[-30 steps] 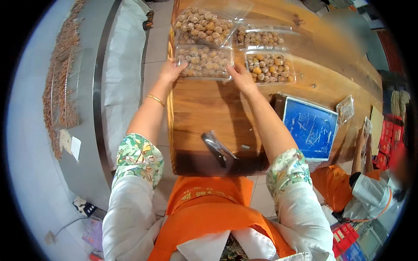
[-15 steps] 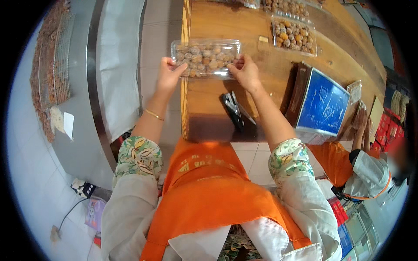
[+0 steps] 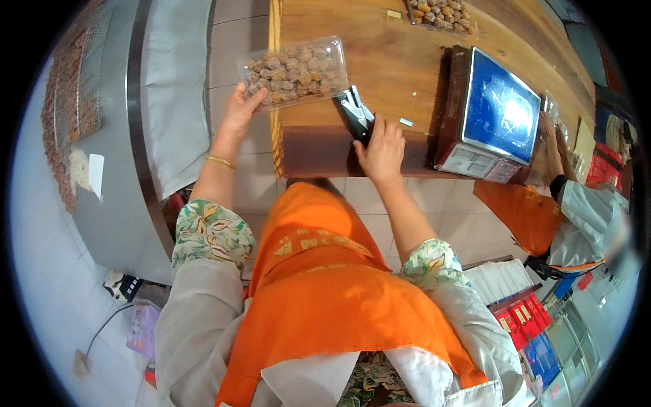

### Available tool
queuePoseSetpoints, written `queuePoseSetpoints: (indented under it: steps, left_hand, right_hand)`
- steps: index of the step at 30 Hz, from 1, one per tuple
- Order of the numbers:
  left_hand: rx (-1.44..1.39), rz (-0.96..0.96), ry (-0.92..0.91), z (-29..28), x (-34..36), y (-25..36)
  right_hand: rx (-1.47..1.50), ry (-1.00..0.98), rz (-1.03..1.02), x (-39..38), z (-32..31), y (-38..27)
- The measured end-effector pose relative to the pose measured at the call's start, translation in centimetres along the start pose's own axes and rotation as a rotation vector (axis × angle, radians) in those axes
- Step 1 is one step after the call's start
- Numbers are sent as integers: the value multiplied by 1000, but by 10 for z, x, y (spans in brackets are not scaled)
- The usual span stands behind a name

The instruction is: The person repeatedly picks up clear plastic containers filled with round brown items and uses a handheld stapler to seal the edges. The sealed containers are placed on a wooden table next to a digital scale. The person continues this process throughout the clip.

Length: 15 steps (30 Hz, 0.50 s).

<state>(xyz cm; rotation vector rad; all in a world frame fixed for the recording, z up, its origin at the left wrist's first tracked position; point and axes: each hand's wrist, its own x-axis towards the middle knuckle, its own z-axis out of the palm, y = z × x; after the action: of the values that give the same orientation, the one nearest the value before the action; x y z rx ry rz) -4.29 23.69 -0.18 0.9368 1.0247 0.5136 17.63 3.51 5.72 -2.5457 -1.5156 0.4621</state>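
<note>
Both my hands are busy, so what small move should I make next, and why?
Probably close your right hand around the black stapler and lift it: that hand is at the stapler, and your left hand holds the clear plastic box of brownish balls close by.

A clear, rectangular plastic box point(image 3: 295, 73), filled with round, amber-brown, white-dusted pieces, was held slightly tilted across the left edge of the counter point(image 3: 400, 61), its right end over the wood and its left end beyond that edge. A stapler point(image 3: 354, 112), black with silvery metal parts, slanted near the counter's front edge, metal end away from that edge, black end partly covered.
</note>
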Motion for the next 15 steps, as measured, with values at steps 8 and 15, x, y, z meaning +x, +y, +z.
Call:
queuePoseSetpoints:
  steps: [8,15]
  left_hand:
    - [144,-52,-32,-16,-38,-14]
    - [196,-113,-104,1,-73,-25]
  right_hand:
    - [21,-224,226,8,-2,-3]
    - [1436,-458,724,-58,8,22]
